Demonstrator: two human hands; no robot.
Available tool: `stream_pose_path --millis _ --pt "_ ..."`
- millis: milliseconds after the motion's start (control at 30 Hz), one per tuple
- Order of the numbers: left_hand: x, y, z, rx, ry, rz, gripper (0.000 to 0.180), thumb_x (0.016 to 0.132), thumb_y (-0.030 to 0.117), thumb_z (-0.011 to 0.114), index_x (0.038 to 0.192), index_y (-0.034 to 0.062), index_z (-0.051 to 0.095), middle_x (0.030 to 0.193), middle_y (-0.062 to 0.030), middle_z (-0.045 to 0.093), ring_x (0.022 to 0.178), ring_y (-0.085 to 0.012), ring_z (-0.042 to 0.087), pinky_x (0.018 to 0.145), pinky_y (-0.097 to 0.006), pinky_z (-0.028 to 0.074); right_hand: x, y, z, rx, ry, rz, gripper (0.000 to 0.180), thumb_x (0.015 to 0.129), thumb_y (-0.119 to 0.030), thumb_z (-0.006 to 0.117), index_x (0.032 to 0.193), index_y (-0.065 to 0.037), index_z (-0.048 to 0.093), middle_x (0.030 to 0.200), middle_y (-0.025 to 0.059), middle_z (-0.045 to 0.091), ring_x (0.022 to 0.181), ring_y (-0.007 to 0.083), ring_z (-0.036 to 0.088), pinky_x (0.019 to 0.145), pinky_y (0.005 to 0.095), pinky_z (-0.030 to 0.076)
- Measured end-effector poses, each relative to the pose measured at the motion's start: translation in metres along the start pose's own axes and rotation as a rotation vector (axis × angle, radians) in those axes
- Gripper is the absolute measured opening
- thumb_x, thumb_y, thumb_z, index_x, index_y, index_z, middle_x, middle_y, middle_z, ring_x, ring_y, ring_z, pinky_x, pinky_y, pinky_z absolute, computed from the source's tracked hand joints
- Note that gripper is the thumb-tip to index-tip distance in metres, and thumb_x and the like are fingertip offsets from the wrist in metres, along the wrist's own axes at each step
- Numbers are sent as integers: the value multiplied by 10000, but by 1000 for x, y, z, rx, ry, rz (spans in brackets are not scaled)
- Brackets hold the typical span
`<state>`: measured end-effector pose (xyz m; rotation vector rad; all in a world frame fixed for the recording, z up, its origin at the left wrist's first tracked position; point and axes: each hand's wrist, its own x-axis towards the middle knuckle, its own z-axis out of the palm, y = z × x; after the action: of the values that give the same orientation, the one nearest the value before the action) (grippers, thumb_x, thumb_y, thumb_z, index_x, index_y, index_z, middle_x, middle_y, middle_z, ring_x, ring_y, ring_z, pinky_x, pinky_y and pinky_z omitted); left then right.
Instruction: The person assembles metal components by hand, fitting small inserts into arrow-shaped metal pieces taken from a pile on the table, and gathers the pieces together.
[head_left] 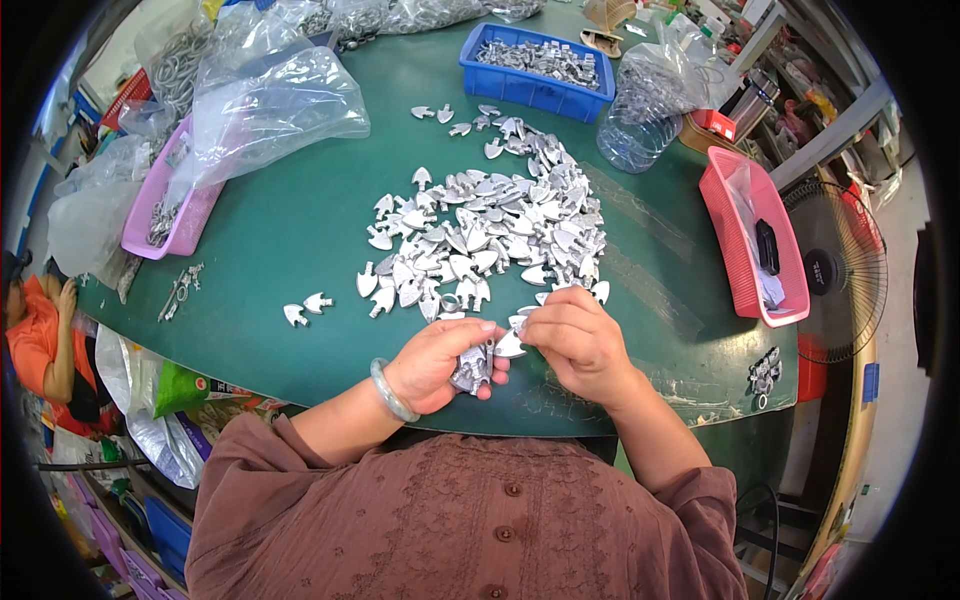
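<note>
A loose pile of small silver arrowhead-shaped metal pieces (pixel 470 225) covers the middle of the green table. At the near edge of the pile, my left hand (pixel 435 368), with a pale bangle on its wrist, is closed round several silver metal parts (pixel 474 368). Close beside it, my right hand (pixel 585 345) pinches one arrowhead-shaped piece (pixel 510 345) between thumb and fingers. The fingertips hide part of that piece. Two more such pieces (pixel 306 307) lie apart to the left of my hands.
A blue bin (pixel 538 92) of small metal parts and a clear plastic jar (pixel 640 143) stand at the back. Pink baskets stand left (pixel 185 235) and right (pixel 738 240), near a black fan (pixel 835 270). Clear bags (pixel 280 110) lie back left. A person in orange (pixel 45 340) sits far left.
</note>
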<state>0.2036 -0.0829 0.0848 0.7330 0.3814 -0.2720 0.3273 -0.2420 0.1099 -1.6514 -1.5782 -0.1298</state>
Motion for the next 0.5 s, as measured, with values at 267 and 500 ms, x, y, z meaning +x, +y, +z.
stream_pose_path --millis 267,500 --pt "-6 0 -4 -23 9 51 263 902 247 446 949 17 564 843 -88 587 754 -187 596 553 -283 498 11 -6 5 85 -9 41 261 644 46 652 880 -51 599 819 62 581 762 260 527 663 328 443" --pt "-37 0 -24 -238 -49 126 119 860 173 525 882 57 546 871 -79 563 806 -203 592 565 -289 496 37 -13 21 14 -91 86 245 639 22 659 865 -44 593 815 74 581 745 260 523 659 337 427"
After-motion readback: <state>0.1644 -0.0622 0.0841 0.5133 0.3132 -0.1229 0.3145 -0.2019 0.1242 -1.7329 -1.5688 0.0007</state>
